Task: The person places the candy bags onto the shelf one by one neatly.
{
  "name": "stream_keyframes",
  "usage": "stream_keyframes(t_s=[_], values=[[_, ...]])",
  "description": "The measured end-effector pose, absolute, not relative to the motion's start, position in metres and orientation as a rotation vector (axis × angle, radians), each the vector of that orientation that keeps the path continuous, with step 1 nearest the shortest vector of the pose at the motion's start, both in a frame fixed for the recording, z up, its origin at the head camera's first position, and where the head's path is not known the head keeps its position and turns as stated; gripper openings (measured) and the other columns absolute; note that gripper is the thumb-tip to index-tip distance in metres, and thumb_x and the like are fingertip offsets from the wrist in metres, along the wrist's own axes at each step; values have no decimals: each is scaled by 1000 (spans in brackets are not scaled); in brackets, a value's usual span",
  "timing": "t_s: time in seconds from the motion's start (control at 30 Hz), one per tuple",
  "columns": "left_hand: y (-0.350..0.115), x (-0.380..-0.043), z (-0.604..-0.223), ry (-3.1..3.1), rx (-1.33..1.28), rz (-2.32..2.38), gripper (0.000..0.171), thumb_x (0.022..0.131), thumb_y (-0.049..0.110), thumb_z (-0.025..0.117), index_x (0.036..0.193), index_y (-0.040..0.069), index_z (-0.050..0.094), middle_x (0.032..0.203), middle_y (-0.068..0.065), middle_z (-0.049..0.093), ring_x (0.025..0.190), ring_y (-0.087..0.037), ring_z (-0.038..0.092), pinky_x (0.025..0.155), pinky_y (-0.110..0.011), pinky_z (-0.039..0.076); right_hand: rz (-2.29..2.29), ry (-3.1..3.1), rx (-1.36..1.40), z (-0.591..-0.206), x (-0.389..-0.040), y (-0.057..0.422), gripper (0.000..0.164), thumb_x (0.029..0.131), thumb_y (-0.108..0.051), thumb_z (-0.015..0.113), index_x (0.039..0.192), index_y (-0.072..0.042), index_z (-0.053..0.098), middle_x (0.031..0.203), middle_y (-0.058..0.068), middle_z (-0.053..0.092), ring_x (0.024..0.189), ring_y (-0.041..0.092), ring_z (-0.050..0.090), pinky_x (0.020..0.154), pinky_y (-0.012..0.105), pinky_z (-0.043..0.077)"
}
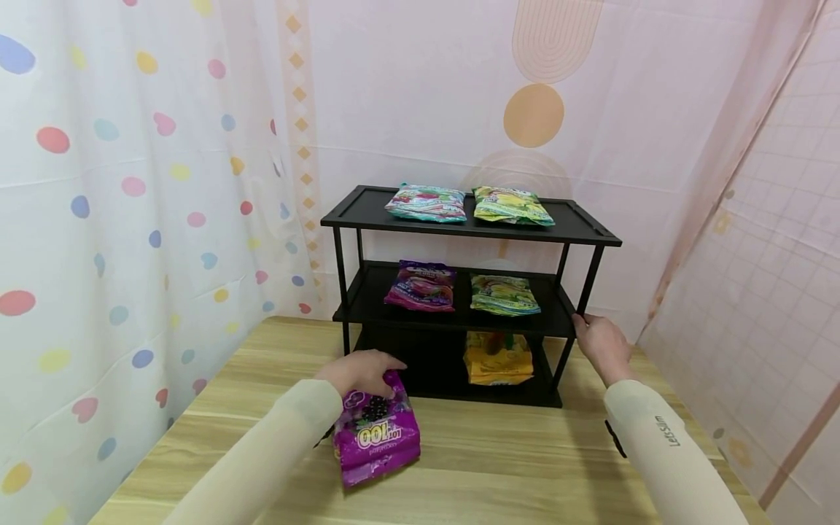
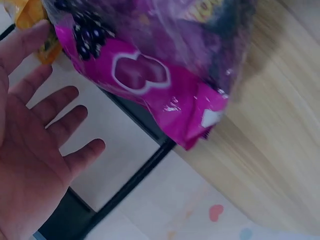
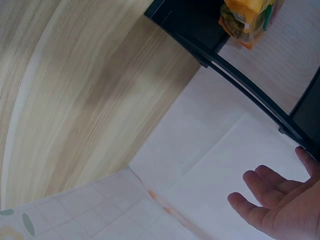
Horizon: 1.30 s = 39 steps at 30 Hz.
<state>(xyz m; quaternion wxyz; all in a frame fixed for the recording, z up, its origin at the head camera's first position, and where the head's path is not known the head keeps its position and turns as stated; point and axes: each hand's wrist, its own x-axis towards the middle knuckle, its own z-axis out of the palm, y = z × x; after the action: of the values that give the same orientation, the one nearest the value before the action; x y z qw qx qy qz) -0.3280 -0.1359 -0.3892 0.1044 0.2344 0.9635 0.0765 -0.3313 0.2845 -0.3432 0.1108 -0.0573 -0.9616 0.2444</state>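
Observation:
A purple candy bag (image 1: 377,437) with "100" printed upside down is at the front left corner of a three-tier black shelf rack (image 1: 453,321). My left hand (image 1: 364,372) is over the bag's far end. In the left wrist view its fingers (image 2: 60,105) are spread, with a gap between them and the purple bag (image 2: 145,75). At the rack's right side, my right hand (image 1: 602,346) pinches the front post by the middle tier. In the right wrist view one fingertip meets the black frame (image 3: 245,85) while the other fingers stay loose; the thumb is hidden there.
On the top tier lie a teal bag (image 1: 428,203) and a yellow-green bag (image 1: 512,205). The middle tier holds a purple-pink bag (image 1: 423,286) and another yellow-green bag (image 1: 504,295). An orange bag (image 1: 499,359) is on the bottom tier's right. Curtains (image 1: 164,182) surround the wooden table (image 1: 499,467).

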Motion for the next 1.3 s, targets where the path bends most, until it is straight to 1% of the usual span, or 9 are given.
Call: stream_keyframes(t_s=[0.1, 0.2, 0.4, 0.57, 0.7, 0.77, 0.93, 1.07, 1.3], values=[[-129, -326, -392, 2807, 691, 205, 56, 87, 17, 73, 141, 21, 58, 143, -7, 53, 131, -28, 48, 107, -48, 39, 717, -2831, -165, -343, -331, 284, 59, 107, -43, 28, 143, -2, 51, 141, 29, 48, 125, 52, 46, 92, 67, 39], [-126, -324, -395, 2789, 649, 192, 56, 85, 15, 73, 138, 24, 61, 144, -6, 53, 130, -27, 48, 106, -48, 40, 714, -2834, -167, -343, -331, 284, 59, 107, -43, 28, 144, -2, 50, 142, 29, 47, 126, 52, 45, 93, 67, 38], [-123, -322, -395, 2804, 621, 147, 47, 84, 20, 76, 131, 25, 67, 142, -4, 55, 131, -28, 48, 106, -49, 40, 713, -2812, -163, -344, -332, 284, 58, 107, -42, 29, 142, -2, 52, 140, 29, 49, 125, 51, 46, 93, 66, 39], [-121, -321, -392, 2819, 631, 95, 41, 85, 22, 79, 126, 24, 70, 134, -3, 60, 125, -26, 54, 104, -46, 43, 718, -2809, -169, -345, -331, 283, 58, 107, -42, 29, 141, -1, 53, 139, 29, 50, 123, 51, 48, 91, 65, 40], [-123, -321, -391, 2838, 643, 51, 41, 84, 24, 80, 124, 20, 71, 129, -4, 63, 121, -26, 56, 104, -46, 43, 725, -2803, -176, -345, -330, 282, 58, 107, -42, 30, 140, -2, 55, 138, 29, 52, 122, 51, 50, 90, 65, 41], [-124, -321, -391, 2853, 646, 22, 41, 83, 26, 81, 122, 19, 71, 126, -4, 64, 120, -27, 56, 104, -48, 42, 728, -2804, -175, -344, -330, 282, 58, 107, -42, 29, 140, -2, 55, 138, 29, 52, 122, 51, 50, 90, 64, 41], [-128, -323, -391, 2893, 632, -44, 39, 81, 33, 83, 116, 18, 73, 118, -4, 67, 116, -28, 58, 105, -52, 39, 739, -2809, -177, -344, -330, 282, 58, 107, -43, 29, 140, -2, 55, 138, 29, 52, 122, 50, 50, 89, 64, 41], [-131, -325, -393, 2922, 624, -123, 37, 81, 38, 82, 110, 17, 74, 113, -2, 68, 112, -28, 60, 102, -52, 41, 737, -2805, -183, -344, -329, 282, 58, 107, -42, 30, 140, -2, 55, 137, 29, 52, 121, 50, 50, 89, 64, 41], [-136, -324, -391, 2923, 516, -157, 43, 83, 47, 78, 110, 13, 73, 115, -7, 68, 113, -31, 60, 101, -56, 42, 729, -2818, -208, -343, -329, 281, 58, 107, -42, 28, 143, -3, 52, 138, 28, 52, 121, 50, 50, 89, 65, 42]])
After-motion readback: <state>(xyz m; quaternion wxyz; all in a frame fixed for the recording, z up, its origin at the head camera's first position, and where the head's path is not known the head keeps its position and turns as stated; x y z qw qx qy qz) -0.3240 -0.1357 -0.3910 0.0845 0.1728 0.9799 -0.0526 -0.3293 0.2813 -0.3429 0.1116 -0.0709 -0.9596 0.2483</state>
